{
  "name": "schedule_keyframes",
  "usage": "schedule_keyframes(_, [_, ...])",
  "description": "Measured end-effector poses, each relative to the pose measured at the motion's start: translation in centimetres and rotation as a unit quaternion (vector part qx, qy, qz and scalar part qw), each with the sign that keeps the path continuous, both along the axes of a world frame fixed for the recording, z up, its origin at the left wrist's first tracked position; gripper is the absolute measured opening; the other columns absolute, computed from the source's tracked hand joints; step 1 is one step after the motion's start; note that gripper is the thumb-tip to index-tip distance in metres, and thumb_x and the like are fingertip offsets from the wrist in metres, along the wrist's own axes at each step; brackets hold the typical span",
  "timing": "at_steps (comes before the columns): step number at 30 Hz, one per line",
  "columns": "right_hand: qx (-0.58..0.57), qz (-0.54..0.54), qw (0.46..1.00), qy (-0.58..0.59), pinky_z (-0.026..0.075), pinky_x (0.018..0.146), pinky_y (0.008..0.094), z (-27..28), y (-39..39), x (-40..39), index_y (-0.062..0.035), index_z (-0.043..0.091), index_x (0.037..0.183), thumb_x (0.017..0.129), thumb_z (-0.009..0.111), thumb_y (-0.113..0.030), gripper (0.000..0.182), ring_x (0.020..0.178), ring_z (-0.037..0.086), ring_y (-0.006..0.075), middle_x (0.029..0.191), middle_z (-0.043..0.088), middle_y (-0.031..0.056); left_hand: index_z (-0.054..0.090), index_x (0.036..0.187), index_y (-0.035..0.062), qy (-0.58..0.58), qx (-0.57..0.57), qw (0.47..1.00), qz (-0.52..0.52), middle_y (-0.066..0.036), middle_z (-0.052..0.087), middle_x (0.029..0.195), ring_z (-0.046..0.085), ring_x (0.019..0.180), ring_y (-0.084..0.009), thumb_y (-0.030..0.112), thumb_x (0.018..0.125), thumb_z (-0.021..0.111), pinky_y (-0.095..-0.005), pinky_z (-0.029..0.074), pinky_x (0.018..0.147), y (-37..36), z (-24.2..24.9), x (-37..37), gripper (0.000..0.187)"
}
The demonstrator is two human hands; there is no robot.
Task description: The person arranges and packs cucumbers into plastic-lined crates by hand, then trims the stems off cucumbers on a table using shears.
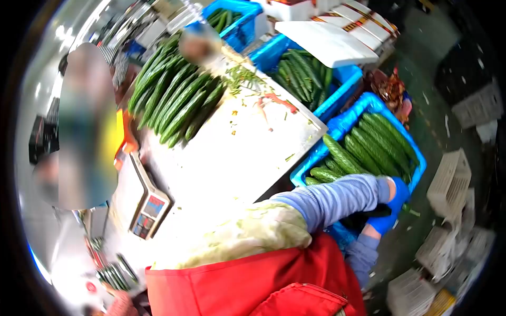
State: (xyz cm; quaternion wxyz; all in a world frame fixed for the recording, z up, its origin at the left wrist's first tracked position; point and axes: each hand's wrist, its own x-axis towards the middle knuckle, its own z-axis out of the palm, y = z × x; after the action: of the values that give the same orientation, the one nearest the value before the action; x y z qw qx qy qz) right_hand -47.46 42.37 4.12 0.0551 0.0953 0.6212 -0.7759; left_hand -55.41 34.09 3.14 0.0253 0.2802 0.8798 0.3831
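At the right, my left hand (399,194) and my right hand (382,224), both in blue gloves, are close together beside a blue crate (421,169). A dark green cucumber (378,211) shows between them, and the fingers of both hands are closed around it. My left arm, in a striped sleeve, crosses in front of the crate. The crate holds several green cucumbers (371,145) lying side by side. Part of another blue crate or liner (341,234) shows beneath my arm; its contents are mostly hidden.
A pile of cucumbers (176,97) lies on the white table (232,168), near scattered green scraps (243,79). A digital scale (150,210) stands at left. Further blue crates (345,95), a foam lid (329,42) and white plastic baskets (449,181) are around. Other people work at left.
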Motion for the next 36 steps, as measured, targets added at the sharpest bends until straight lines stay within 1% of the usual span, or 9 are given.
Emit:
schedule_keyframes(5, [0.025, 0.010, 0.999, 0.023, 0.040, 0.095, 0.0326, 1.3, 1.6, -1.6, -0.0033, 0.053, 0.120, 0.097, 0.038, -0.018, 0.031, 0.107, 0.051, 0.0188, 0.116, 0.053, 0.0067, 0.072, 0.083, 0.0110, 0.052, -0.003, 0.998, -0.047, -0.014, 0.069, 0.082, 0.066, 0.076, -0.0344, 0.037, 0.064, 0.065, -0.0436, 0.052, 0.066, 2.8, 0.8, -2.2, 0.033])
schedule_keyframes(15, [-0.042, 0.133, 0.983, 0.123, 0.037, 0.099, 0.0361, 10.7, 0.1, -5.0, -0.0050, 0.048, 0.127, 0.097, 0.037, -0.023, 0.036, 0.114, 0.048, 0.0233, 0.126, 0.049, 0.0105, 0.071, 0.074, 0.0188, 0.243, -0.066, 0.960, 0.124, -0.005, 0.067, 0.074, 0.065, 0.074, -0.0262, 0.023, 0.069, 0.063, -0.0389, 0.043, 0.063, 0.0, 14.6, 1.0, 0.011])
schedule_keyframes(19, [-0.117, 0.254, 0.957, 0.070, 0.036, 0.101, 0.0375, 10.3, -8.5, -4.0, -0.0057, 0.046, 0.129, 0.098, 0.036, -0.025, 0.039, 0.117, 0.047, 0.0251, 0.130, 0.047, 0.0120, 0.072, 0.099, 0.0235, 0.096, -0.212, 0.955, 0.182, 0.000, 0.070, 0.095, 0.065, 0.094, -0.0233, 0.036, 0.081, 0.062, -0.0396, 0.045, 0.071, -9.2, 20.5, 4.6, 0.024])
schedule_keyframes(21, [-0.153, 0.315, 0.937, 0.011, 0.035, 0.102, 0.0382, 8.9, -14.5, -2.2, -0.0061, 0.045, 0.131, 0.098, 0.036, -0.027, 0.040, 0.118, 0.046, 0.0260, 0.131, 0.047, 0.0128, 0.073, 0.097, 0.0191, 0.064, -0.226, 0.936, 0.261, -0.002, 0.070, 0.096, 0.066, 0.093, -0.0272, 0.020, 0.076, 0.066, -0.0417, 0.048, 0.070, -14.2, 20.0, 6.7, 0.023])
schedule_keyframes(27, [-0.191, 0.410, 0.866, -0.212, 0.033, 0.105, 0.0404, 2.7, -29.7, 7.2, -0.0071, 0.042, 0.134, 0.098, 0.035, -0.030, 0.044, 0.123, 0.044, 0.0288, 0.137, 0.044, 0.0150, 0.070, 0.093, 0.0121, -0.128, -0.187, 0.849, 0.477, -0.015, 0.068, 0.091, 0.066, 0.087, -0.0335, 0.027, 0.071, 0.066, -0.0427, 0.053, 0.075, -29.1, 14.6, 18.4, 0.027])
schedule_keyframes(31, [-0.251, 0.438, 0.799, -0.325, 0.032, 0.107, 0.0419, -10.8, -36.1, 9.3, -0.0087, 0.040, 0.137, 0.098, 0.033, -0.030, 0.045, 0.127, 0.040, 0.0302, 0.144, 0.037, 0.0156, 0.069, 0.098, 0.0098, -0.257, -0.136, 0.792, 0.536, -0.018, 0.067, 0.096, 0.065, 0.091, -0.0345, 0.029, 0.072, 0.065, -0.0406, 0.052, 0.080, -34.6, 9.7, 24.9, 0.033])
schedule_keyframes(33, [-0.133, 0.452, 0.859, -0.198, 0.037, 0.103, 0.0393, -14.8, -37.8, 11.7, -0.0049, 0.048, 0.129, 0.096, 0.033, -0.024, 0.041, 0.119, 0.048, 0.0300, 0.132, 0.050, 0.0171, 0.069, 0.098, 0.0085, -0.268, -0.104, 0.787, 0.546, -0.018, 0.067, 0.100, 0.064, 0.094, -0.0344, 0.032, 0.071, 0.065, -0.0402, 0.051, 0.082, -37.0, 5.8, 26.0, 0.037])
schedule_keyframes(35, [-0.178, 0.297, 0.842, -0.413, 0.039, 0.101, 0.0404, -6.4, -38.3, 13.5, -0.0053, 0.052, 0.126, 0.095, 0.033, -0.028, 0.043, 0.118, 0.049, 0.0307, 0.131, 0.051, 0.0166, 0.069, 0.100, 0.0076, -0.270, -0.058, 0.791, 0.547, -0.019, 0.066, 0.103, 0.064, 0.096, -0.0351, 0.035, 0.070, 0.066, -0.0401, 0.051, 0.084, -38.8, 3.6, 26.3, 0.041])
schedule_keyframes(36, [-0.135, 0.313, 0.860, -0.379, 0.042, 0.097, 0.0446, -10.4, -38.2, 12.6, -0.0061, 0.057, 0.119, 0.093, 0.035, -0.032, 0.042, 0.110, 0.053, 0.0340, 0.123, 0.056, 0.0174, 0.069, 0.101, 0.0074, -0.266, -0.027, 0.795, 0.544, -0.020, 0.066, 0.103, 0.063, 0.096, -0.0359, 0.036, 0.069, 0.066, -0.0402, 0.050, 0.084, -39.8, 2.9, 26.3, 0.043])
